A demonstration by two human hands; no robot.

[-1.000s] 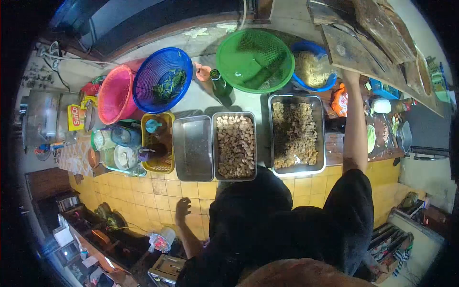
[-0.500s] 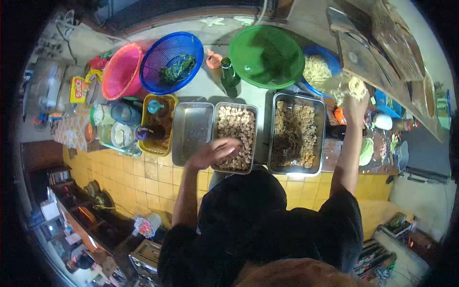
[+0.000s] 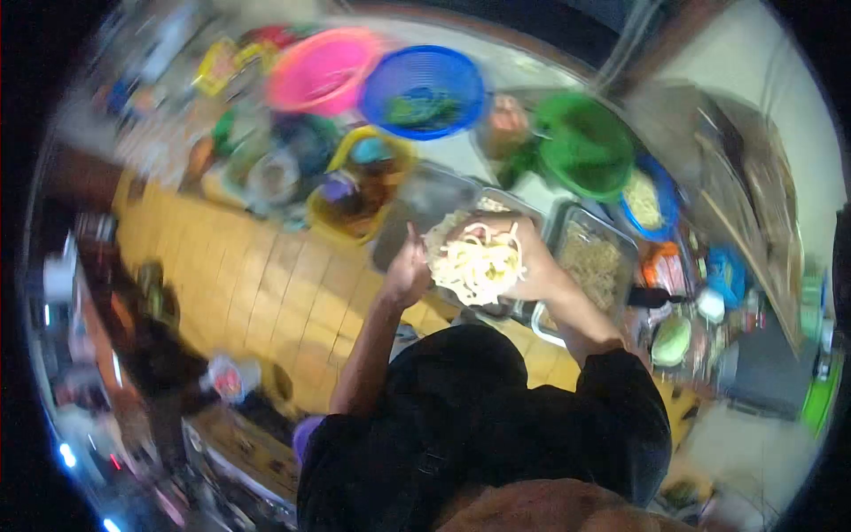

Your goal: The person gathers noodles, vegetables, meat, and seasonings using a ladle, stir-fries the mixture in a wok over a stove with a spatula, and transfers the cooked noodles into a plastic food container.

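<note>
A tangle of pale yellow noodles (image 3: 481, 264) hangs above the metal trays, with my right hand (image 3: 530, 257) closed round its right side. A paler, blurred patch shows along the left edge of the noodles; I cannot make out what it is. My left hand (image 3: 408, 273) is just left of the bunch, thumb sticking up and fingers partly hidden, with nothing plainly held. Behind the noodles lies the tray of small light chunks (image 3: 494, 203), mostly covered. Right of it is the metal tray of brown crumbly food (image 3: 591, 253), partly under my right forearm.
A bare-bottomed metal tray (image 3: 427, 197) and a yellow basket (image 3: 396, 149) lie left. Pink (image 3: 324, 71), blue (image 3: 424, 89) and green (image 3: 585, 146) basins line the back. More noodles fill a blue bowl (image 3: 671, 199). Boards (image 3: 753, 160) lean at right.
My right hand has brought the noodles from beside the blue bowl leftward to the middle. My left hand has left the chunk tray and now stands by the noodles. The view has turned.
</note>
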